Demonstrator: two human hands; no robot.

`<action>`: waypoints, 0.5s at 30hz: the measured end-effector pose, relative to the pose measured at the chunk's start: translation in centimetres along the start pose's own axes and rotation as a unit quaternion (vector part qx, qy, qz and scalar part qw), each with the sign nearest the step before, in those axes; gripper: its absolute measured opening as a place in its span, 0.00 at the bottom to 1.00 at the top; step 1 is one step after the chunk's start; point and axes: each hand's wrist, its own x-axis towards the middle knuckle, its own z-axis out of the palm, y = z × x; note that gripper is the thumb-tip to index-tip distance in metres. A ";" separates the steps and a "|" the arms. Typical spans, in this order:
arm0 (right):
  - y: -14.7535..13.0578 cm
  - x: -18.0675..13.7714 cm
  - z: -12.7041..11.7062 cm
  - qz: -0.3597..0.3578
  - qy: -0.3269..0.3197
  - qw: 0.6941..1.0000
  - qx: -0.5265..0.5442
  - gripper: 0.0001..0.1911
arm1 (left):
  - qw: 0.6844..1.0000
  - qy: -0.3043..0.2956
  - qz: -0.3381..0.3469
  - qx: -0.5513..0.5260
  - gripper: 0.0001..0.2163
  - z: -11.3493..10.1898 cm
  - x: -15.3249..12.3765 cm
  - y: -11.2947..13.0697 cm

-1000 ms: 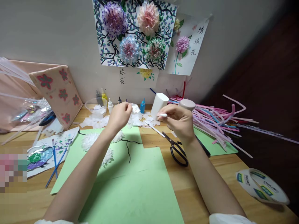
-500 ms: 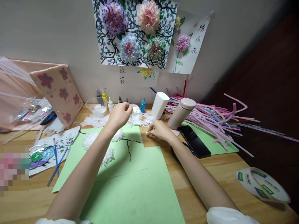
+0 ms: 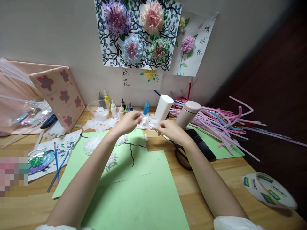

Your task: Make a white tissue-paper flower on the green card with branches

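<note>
My left hand is closed, its fingertips pinched on a crumpled white tissue-paper bundle above the scraps at the back. My right hand faces it from the right, closed on a thin white stick whose near end juts out below the fingers. The stick's other end points towards the paper bundle; whether they touch I cannot tell. A small white lump lies on the wood below the hands. White paper flowers and a black branching stem rest on green card.
White paper scraps and small paint bottles line the wall. Right of them stand a white container and a beige bottle. Black-handled scissors, a phone, pipe cleaners and a tape roll lie right.
My left hand has come down and right with the paper bundle. My right hand has moved slightly up and right, now with the white stick showing; the small lump lies apart from it.
</note>
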 end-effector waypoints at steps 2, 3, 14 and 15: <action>-0.7 0.2 0.2 0.003 0.011 0.982 0.186 0.22 | 0.999 -0.017 0.014 -0.029 0.10 0.0 0.0 0.0; -1.0 0.3 0.4 -0.004 0.002 0.961 0.276 0.21 | 0.998 -0.024 0.020 -0.047 0.09 0.1 -0.1 -0.1; -2.4 0.0 1.1 -0.004 0.053 0.844 0.534 0.16 | 0.988 0.080 0.057 -0.122 0.08 -0.2 -0.6 0.8; -2.3 0.0 0.9 0.000 0.061 0.841 0.538 0.16 | 0.986 0.092 0.061 -0.126 0.08 -0.3 -0.7 0.9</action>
